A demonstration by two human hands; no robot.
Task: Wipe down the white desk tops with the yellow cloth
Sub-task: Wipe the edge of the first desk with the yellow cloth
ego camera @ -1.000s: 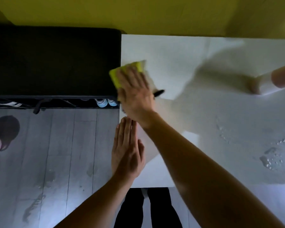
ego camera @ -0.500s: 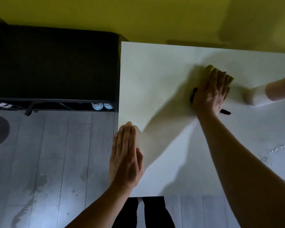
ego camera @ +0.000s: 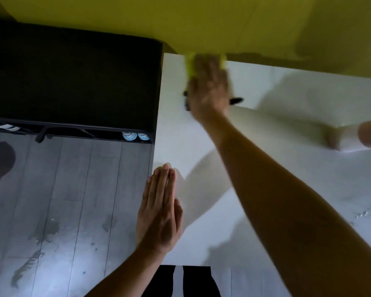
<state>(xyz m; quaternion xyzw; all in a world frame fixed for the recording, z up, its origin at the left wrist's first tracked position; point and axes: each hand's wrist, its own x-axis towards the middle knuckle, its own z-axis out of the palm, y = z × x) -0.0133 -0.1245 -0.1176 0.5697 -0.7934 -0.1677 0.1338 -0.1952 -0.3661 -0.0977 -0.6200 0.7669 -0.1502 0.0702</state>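
Pressing flat right hand (ego camera: 208,86), fingers straight, on soft yellow cloth (ego camera: 190,67); left hand (ego camera: 159,213) flat-fingered, bracing smooth white desk top (ego camera: 266,211); best overlapping strokes evenly.

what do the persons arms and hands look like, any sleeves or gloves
Both forearms are bare, with no sleeves in view. The left hand and right hand wear no gloves, and no rings, watch or wristband show. The right hand is motion-blurred, so fine detail on its fingers cannot be told.

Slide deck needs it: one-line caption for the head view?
Right hand presses the yellow cloth along the white desk top's far edge; left hand rests flat at its left edge.
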